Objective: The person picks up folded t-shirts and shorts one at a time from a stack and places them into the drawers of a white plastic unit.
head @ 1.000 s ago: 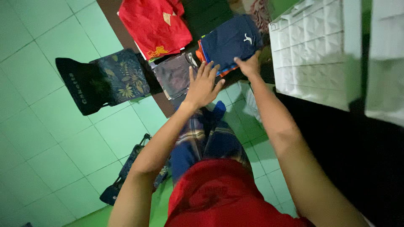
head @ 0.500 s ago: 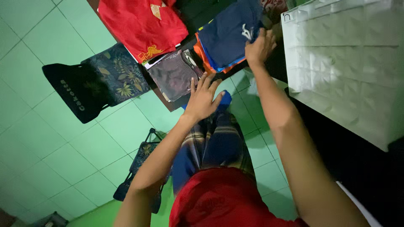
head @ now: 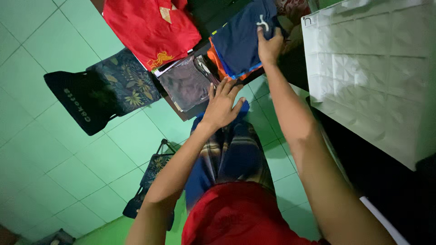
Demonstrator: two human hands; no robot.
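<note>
Over a green tiled floor [head: 54,149], we grip the folded navy garment [head: 238,38] with our right hand [head: 270,45], fingers closed on its near edge atop the orange-and-blue stack beside the white drawer unit [head: 368,68]. Our left hand [head: 221,106] hovers open, fingers spread, near the folded grey garment [head: 184,84]. The stacking step seems underway; squaring the pile likely calls for both hands.

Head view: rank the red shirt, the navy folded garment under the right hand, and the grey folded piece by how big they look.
1. red shirt, partly cut off by the frame edge
2. navy folded garment
3. grey folded piece
The last two look close; the right hand covers part of the navy one.
</note>
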